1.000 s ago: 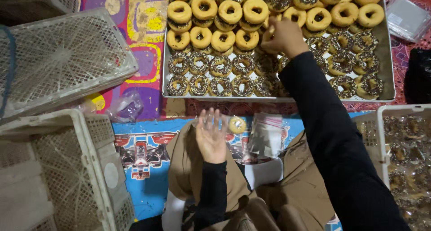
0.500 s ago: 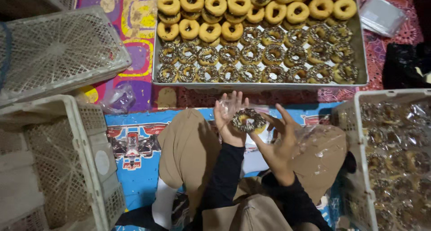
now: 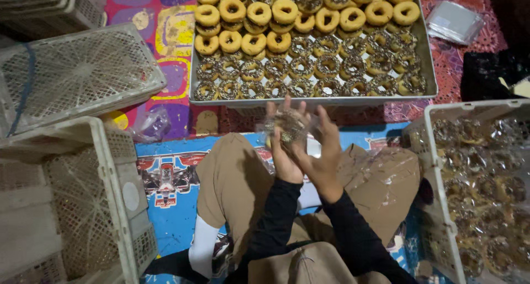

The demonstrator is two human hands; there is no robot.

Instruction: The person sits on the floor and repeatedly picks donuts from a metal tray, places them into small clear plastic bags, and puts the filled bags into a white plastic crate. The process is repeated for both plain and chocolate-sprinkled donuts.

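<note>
Hands point(image 3: 303, 146) hold bagged donut point(image 3: 287, 126) w/ tray point(image 3: 425, 74) above.

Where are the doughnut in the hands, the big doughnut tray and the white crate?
sprinkled doughnut point(image 3: 288, 126), head view, its top.
doughnut tray point(image 3: 428, 79), head view, right rim.
white crate point(image 3: 113, 168), head view, near wall.

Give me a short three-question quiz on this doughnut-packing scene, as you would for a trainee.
1. True or false: both hands are on one doughnut in a clear wrapper.
2. Where do the plain, untopped doughnuts sit on the metal tray: far rows or near rows?
3. What fills the white crate at the right? A) empty bags B) wrapped doughnuts C) cloths

Key
1. True: the left hand and right hand hold the sprinkled doughnut between them.
2. Far rows of the metal tray; sprinkled ones fill the near rows.
3. B: the white crate holds wrapped doughnuts.
</note>
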